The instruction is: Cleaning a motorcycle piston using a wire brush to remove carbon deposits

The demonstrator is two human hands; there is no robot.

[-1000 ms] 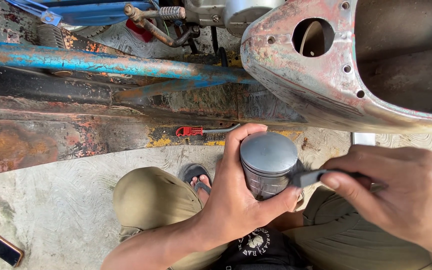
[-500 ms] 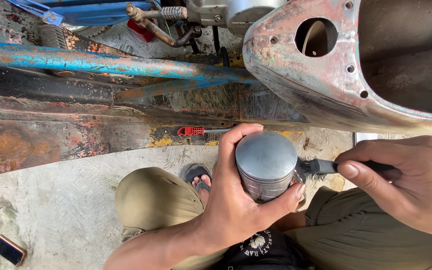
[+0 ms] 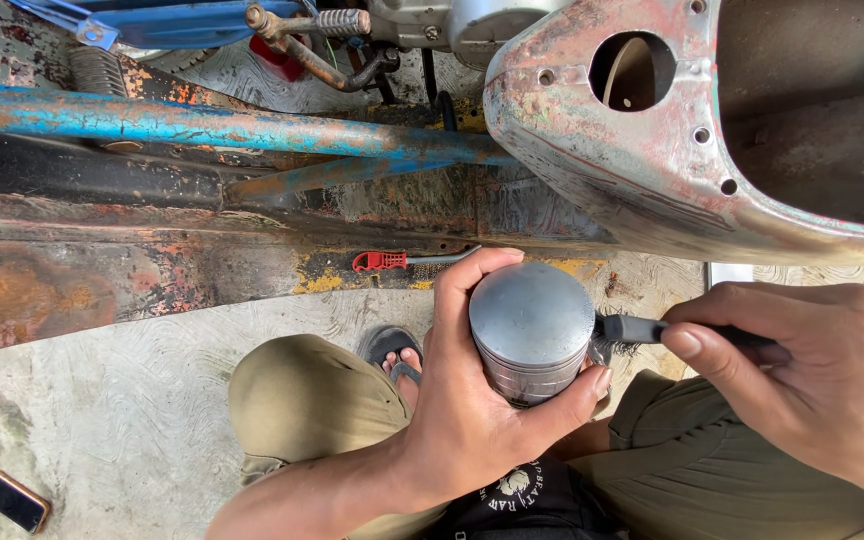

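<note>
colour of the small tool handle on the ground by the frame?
Red handle, clearest in the head view.

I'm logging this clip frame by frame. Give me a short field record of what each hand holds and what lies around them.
left hand: left hand grips a grey metal piston, crown up
right hand: right hand holds a black tool, tip against the piston's side
posture: squatting, foot in a sandal
behind: rusty scooter body and blue frame tube
ground: red-handled tool by the body's edge; phone on the concrete floor
</note>
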